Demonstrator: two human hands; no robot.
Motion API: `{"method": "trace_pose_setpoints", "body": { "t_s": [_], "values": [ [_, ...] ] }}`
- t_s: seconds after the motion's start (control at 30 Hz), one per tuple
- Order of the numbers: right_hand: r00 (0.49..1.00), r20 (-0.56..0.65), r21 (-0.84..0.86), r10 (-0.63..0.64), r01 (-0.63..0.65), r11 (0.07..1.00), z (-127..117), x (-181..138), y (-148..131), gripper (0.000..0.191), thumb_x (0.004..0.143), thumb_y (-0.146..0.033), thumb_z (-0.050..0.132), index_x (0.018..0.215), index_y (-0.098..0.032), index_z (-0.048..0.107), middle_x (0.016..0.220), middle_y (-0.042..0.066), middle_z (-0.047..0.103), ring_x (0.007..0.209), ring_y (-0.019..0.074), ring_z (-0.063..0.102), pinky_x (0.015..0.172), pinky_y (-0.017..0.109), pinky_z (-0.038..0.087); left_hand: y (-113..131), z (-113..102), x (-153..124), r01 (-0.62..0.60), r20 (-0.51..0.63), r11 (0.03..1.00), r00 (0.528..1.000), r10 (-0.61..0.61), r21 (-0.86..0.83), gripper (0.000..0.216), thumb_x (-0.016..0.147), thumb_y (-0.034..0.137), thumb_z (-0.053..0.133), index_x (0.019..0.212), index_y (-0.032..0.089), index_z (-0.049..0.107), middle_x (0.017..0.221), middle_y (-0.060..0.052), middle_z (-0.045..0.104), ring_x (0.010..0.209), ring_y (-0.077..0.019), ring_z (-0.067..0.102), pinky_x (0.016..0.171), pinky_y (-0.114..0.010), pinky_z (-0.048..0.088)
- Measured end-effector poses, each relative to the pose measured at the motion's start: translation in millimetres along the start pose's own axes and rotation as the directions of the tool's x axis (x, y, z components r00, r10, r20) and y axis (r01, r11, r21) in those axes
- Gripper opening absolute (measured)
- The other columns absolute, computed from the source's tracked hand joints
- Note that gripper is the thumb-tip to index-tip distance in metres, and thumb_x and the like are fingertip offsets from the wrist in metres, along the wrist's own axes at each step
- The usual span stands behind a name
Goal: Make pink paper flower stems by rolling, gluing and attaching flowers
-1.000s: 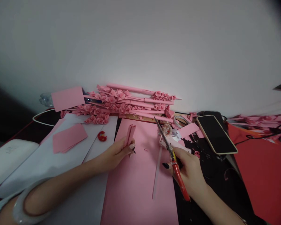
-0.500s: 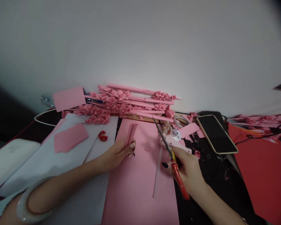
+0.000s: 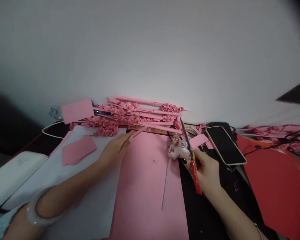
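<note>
My left hand (image 3: 116, 146), slightly blurred, is over the edge between the white sheets and the large pink sheet (image 3: 150, 193). A narrow folded pink paper strip (image 3: 139, 133) sticks out from its fingers, near the row of pink paper flowers. My right hand (image 3: 206, 170) grips scissors (image 3: 195, 176) with red and yellow handles, the dark blades pointing up and away. Just left of those blades lies a pale hot glue gun (image 3: 178, 152), crusted at the nozzle, and a long glue stick (image 3: 166, 183) extends from it across the pink sheet.
Pink paper flower stems (image 3: 140, 110) lie along the wall. Small pink cards (image 3: 78, 149) rest on white paper (image 3: 95, 200) at left, beside a white device (image 3: 20, 173). A phone (image 3: 226, 145), black cables and red sheets (image 3: 272, 180) are at right.
My left hand has moved away and to the left with the folded pink paper, its strip now leaning over. The scissors have shifted slightly right, blades more upright. The view has moved a little.
</note>
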State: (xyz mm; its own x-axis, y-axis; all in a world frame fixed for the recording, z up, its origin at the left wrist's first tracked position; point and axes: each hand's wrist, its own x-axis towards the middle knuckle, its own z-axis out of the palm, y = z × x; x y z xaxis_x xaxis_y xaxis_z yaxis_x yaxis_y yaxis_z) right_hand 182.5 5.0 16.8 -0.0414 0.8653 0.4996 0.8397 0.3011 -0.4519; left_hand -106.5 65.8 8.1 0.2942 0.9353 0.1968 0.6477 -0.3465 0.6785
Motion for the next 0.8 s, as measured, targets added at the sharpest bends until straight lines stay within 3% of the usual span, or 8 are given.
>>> {"method": "trace_pose_setpoints", "body": {
  "t_s": [0.1,0.23,0.4,0.53,0.63,0.8],
  "values": [
    [0.998,-0.044,-0.025,0.045,-0.046,0.999,-2,3,6,0.026,0.074,-0.033,0.058,0.057,-0.020,0.043,0.050,-0.005,0.039,0.045,0.0094,0.036,0.044,0.022,0.029,-15,-5,8,0.041,-0.093,0.967,0.996,-0.018,0.250,0.045,0.098,0.038,0.027,0.137,0.025,0.044,0.128,-0.007,0.056,0.117,-0.0273,0.050,0.092,-0.039,0.043],
    [0.989,-0.113,-0.073,0.091,-0.099,0.992,-6,10,17,0.030,0.073,-0.037,0.055,0.053,-0.022,0.038,0.046,-0.006,0.035,0.043,0.0096,0.034,0.043,0.022,0.027,-26,-9,12,0.078,-0.129,0.906,0.991,-0.026,0.417,0.045,0.098,0.036,0.028,0.137,0.024,0.046,0.123,-0.007,0.058,0.105,-0.0254,0.058,0.084,-0.036,0.048],
    [0.966,-0.135,-0.199,0.220,-0.244,0.949,-15,20,37,0.029,0.074,-0.043,0.052,0.057,-0.022,0.041,0.048,-0.004,0.042,0.045,0.0120,0.040,0.046,0.024,0.029,-31,-7,15,0.006,-0.085,0.891,0.996,0.036,0.454,0.045,0.097,0.031,0.028,0.137,0.020,0.045,0.111,-0.010,0.062,0.101,-0.0247,0.060,0.085,-0.036,0.049],
    [0.920,-0.110,-0.404,0.377,-0.388,0.829,-27,31,53,0.028,0.079,-0.044,0.050,0.063,-0.021,0.049,0.059,0.003,0.057,0.055,0.0162,0.050,0.050,0.025,0.029,-45,-2,16,-0.105,-0.010,0.887,0.992,0.123,0.450,0.048,0.094,0.019,0.030,0.141,0.020,0.037,0.119,-0.011,0.059,0.109,-0.0244,0.057,0.092,-0.037,0.047],
    [0.908,-0.063,-0.512,0.415,-0.386,0.767,-37,45,62,0.032,0.081,-0.048,0.047,0.069,-0.020,0.057,0.063,0.007,0.062,0.058,0.0195,0.055,0.050,0.027,0.028,-57,1,17,-0.151,0.010,0.886,0.987,0.163,0.439,0.056,0.088,0.007,0.029,0.141,0.020,0.038,0.122,-0.011,0.056,0.110,-0.0223,0.057,0.093,-0.035,0.048],
    [0.912,0.053,-0.564,0.406,-0.309,0.766,-43,67,76,0.030,0.074,-0.048,0.059,0.070,-0.018,0.062,0.065,0.010,0.065,0.061,0.0229,0.060,0.052,0.028,0.031,-60,0,16,-0.192,0.032,0.889,0.980,0.197,0.416,0.060,0.082,0.002,0.028,0.138,0.017,0.045,0.126,-0.011,0.056,0.111,-0.0211,0.057,0.095,-0.032,0.048]
  ]
}}
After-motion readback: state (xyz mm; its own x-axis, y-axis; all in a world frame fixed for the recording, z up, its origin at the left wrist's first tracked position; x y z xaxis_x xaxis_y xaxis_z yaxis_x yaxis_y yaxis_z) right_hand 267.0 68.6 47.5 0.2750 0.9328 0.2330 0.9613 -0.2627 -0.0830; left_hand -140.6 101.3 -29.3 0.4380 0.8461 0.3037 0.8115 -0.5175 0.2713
